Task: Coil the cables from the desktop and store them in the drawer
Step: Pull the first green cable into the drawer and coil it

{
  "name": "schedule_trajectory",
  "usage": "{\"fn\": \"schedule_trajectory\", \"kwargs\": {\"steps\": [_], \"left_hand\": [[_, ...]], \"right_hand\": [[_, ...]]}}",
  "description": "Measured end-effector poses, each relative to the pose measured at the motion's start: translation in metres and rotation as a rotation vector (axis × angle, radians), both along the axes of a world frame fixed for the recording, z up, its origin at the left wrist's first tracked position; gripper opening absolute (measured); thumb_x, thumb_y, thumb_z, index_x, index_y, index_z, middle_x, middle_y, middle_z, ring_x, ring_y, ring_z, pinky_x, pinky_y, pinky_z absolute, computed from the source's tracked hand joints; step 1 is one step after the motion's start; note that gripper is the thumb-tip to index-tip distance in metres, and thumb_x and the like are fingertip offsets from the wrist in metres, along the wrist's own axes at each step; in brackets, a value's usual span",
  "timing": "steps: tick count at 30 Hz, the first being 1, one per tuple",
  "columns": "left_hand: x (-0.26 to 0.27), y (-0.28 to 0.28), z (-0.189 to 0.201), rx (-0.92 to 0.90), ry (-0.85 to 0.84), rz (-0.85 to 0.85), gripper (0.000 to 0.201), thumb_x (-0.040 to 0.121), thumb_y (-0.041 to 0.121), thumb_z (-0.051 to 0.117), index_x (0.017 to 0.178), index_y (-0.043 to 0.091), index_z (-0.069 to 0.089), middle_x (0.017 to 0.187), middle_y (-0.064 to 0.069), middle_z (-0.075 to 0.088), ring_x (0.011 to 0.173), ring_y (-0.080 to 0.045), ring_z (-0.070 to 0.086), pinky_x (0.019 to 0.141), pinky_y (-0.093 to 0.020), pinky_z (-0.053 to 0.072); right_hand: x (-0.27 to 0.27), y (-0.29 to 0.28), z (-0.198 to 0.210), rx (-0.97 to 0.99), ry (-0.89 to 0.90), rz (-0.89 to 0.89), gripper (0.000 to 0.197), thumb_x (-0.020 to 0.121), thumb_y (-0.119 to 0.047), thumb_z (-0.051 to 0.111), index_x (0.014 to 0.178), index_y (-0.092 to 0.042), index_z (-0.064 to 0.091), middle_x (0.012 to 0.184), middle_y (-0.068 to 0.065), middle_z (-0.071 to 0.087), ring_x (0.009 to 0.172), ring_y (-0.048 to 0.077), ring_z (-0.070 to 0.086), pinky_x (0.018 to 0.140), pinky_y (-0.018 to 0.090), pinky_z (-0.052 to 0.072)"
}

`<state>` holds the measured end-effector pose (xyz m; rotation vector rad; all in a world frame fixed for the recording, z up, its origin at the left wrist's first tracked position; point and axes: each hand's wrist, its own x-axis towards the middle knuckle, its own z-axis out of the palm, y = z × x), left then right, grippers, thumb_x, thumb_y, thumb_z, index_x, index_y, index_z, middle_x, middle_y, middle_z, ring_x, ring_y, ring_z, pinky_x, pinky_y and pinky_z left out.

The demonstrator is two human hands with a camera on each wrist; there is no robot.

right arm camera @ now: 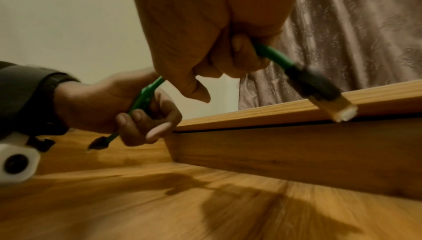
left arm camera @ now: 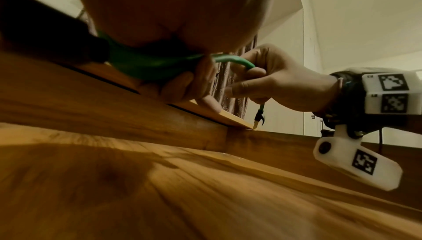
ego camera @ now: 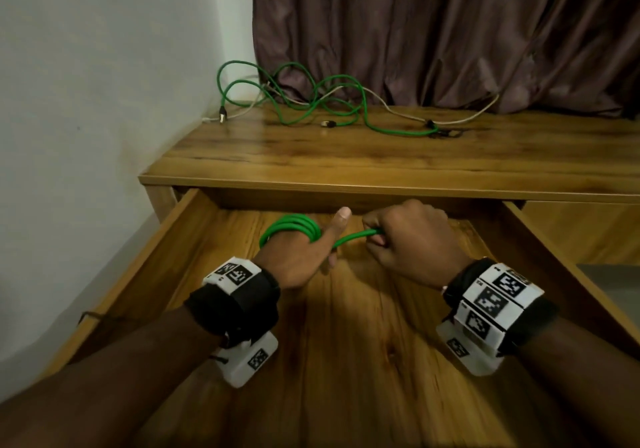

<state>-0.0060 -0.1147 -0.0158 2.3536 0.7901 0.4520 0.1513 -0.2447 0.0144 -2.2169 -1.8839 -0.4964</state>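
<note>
Head view: over the open drawer (ego camera: 194, 239), left hand (ego camera: 304, 257) with fingers curled round a coiled green cable (ego camera: 294, 227), thumb pointing up; right hand (ego camera: 412, 243) closed in a fist on the loose end of that same cable, stretched taut between the two grips. Further back on the table (ego camera: 381, 156), a second green cable (ego camera: 311, 101) lying in loose loops, tangled with a white cable (ego camera: 457, 120), close to the curtain (ego camera: 450, 32) and the white wall (ego camera: 104, 66).

Left wrist view: palm of the left hand (left arm camera: 173, 9) close above, green coil (left arm camera: 148, 65) clamped under its fingers (left arm camera: 189, 88); right hand (left arm camera: 280, 81) beside it, pinching the cable end, the plug (left arm camera: 259, 117) hanging below the fist above the drawer's wooden bottom (left arm camera: 205, 198).

Right wrist view: right hand (right arm camera: 217, 36) gripping the cable, the plug (right arm camera: 324, 92) sticking out past the fingers, blurred; left hand (right arm camera: 128, 112) to the side, curled round the green coil (right arm camera: 143, 97), another plug (right arm camera: 98, 143) poking out beneath it.
</note>
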Motion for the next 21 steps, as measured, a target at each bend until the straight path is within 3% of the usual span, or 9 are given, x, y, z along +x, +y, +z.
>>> {"fn": "schedule_trajectory", "kwargs": {"steps": [3, 6, 9, 11, 14, 16, 19, 21], "left_hand": [[-0.004, -0.003, 0.002, -0.051, 0.045, -0.176, 0.081, 0.087, 0.088, 0.035, 0.072, 0.017, 0.073, 0.057, 0.011, 0.065, 0.053, -0.009, 0.060, 0.060, -0.026, 0.045], [0.001, -0.002, -0.008, -0.011, 0.252, -0.377, 0.066, 0.088, 0.084, 0.049, 0.076, 0.024, 0.075, 0.065, 0.002, 0.065, 0.058, -0.012, 0.059, 0.060, -0.032, 0.049], [0.004, -0.010, -0.015, 0.010, 0.333, -0.516, 0.057, 0.086, 0.083, 0.046, 0.084, 0.035, 0.075, 0.092, -0.002, 0.074, 0.084, -0.018, 0.070, 0.083, -0.048, 0.059], [0.004, -0.023, -0.011, 0.000, 0.330, -0.658, 0.043, 0.096, 0.065, 0.050, 0.085, 0.029, 0.072, 0.095, 0.006, 0.076, 0.091, -0.011, 0.071, 0.089, -0.045, 0.058], [0.007, -0.046, -0.001, -0.067, 0.276, -0.878, 0.036, 0.107, 0.037, 0.055, 0.083, 0.015, 0.072, 0.085, 0.002, 0.074, 0.078, -0.010, 0.069, 0.076, -0.029, 0.056], [0.010, -0.058, 0.003, -0.095, 0.200, -0.963, 0.038, 0.108, 0.027, 0.055, 0.083, 0.003, 0.070, 0.074, -0.002, 0.069, 0.065, -0.014, 0.064, 0.065, -0.028, 0.051], [0.007, -0.067, 0.012, -0.123, 0.125, -1.017, 0.032, 0.106, 0.016, 0.059, 0.081, -0.002, 0.068, 0.061, 0.003, 0.056, 0.053, -0.011, 0.053, 0.057, -0.021, 0.041], [0.005, -0.070, 0.018, -0.116, 0.105, -1.051, 0.029, 0.105, 0.013, 0.062, 0.080, -0.002, 0.066, 0.059, -0.003, 0.054, 0.050, -0.016, 0.051, 0.055, -0.020, 0.039]], "right_hand": [[0.006, -0.005, 0.006, 0.099, 0.012, -0.005, 0.032, 0.087, -0.027, 0.063, 0.069, -0.031, 0.037, 0.065, -0.011, 0.048, 0.066, 0.017, 0.050, 0.053, 0.028, 0.025], [0.007, -0.010, 0.012, 0.204, -0.013, 0.111, 0.033, 0.077, -0.019, 0.063, 0.069, -0.031, 0.034, 0.061, -0.013, 0.042, 0.057, 0.014, 0.044, 0.051, 0.022, 0.016], [0.000, -0.011, 0.013, 0.247, -0.031, 0.252, 0.021, 0.076, -0.021, 0.052, 0.073, -0.032, 0.034, 0.064, -0.012, 0.045, 0.057, 0.015, 0.046, 0.051, 0.025, 0.023], [-0.002, -0.008, 0.010, 0.269, -0.013, 0.313, 0.023, 0.077, -0.018, 0.050, 0.075, -0.032, 0.032, 0.067, -0.013, 0.043, 0.058, 0.016, 0.047, 0.050, 0.028, 0.031], [0.005, 0.002, -0.002, 0.292, 0.003, 0.375, 0.046, 0.077, -0.004, 0.062, 0.077, -0.033, 0.026, 0.070, -0.012, 0.040, 0.063, 0.019, 0.052, 0.053, 0.039, 0.047], [0.006, 0.009, -0.010, 0.262, 0.026, 0.419, 0.055, 0.079, -0.002, 0.068, 0.078, -0.035, 0.025, 0.070, -0.013, 0.039, 0.065, 0.019, 0.054, 0.056, 0.044, 0.050], [0.003, 0.018, -0.015, 0.194, 0.040, 0.484, 0.054, 0.082, -0.004, 0.075, 0.076, -0.033, 0.030, 0.070, -0.014, 0.038, 0.062, 0.013, 0.046, 0.054, 0.042, 0.048], [-0.003, 0.019, -0.014, 0.158, 0.039, 0.532, 0.051, 0.088, -0.008, 0.076, 0.074, -0.032, 0.034, 0.071, -0.015, 0.037, 0.062, 0.007, 0.038, 0.051, 0.036, 0.044]]}}
